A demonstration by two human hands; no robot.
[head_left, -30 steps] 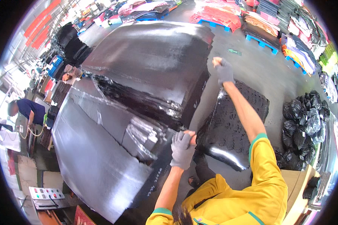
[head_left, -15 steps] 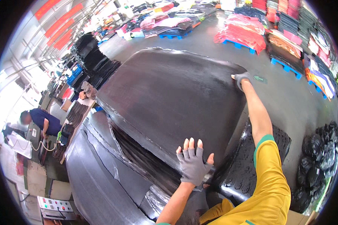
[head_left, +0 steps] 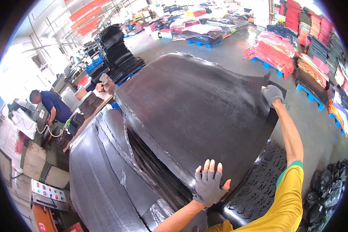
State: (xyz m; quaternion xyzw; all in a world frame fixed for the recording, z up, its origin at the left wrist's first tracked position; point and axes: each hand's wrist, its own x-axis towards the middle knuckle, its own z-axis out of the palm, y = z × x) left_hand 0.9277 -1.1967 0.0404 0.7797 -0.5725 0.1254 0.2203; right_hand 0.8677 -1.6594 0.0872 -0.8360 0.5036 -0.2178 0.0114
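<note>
A large glossy black sheet, which looks like rubber, lies on top of a stack of similar sheets. At its far right corner my right hand, in a grey fingerless glove, is closed on the edge and holds it raised, and the sheet curves up toward it. A dark layer shows below that corner. My left hand, gloved alike, rests flat with fingers spread on the near edge of the sheet. To the left lies another pile of black sheets, with a dark gap between the two piles.
A bumpy black slab lies beside my right arm, near black plastic bags. A control box is at lower left. A person in dark blue works at the left. Colourful stacks on blue pallets stand beyond.
My right hand has pulled up the sheet's far right corner, which now bends upward and uncovers a dark layer below. The view has shifted left; my left hand stays flat on the sheet.
</note>
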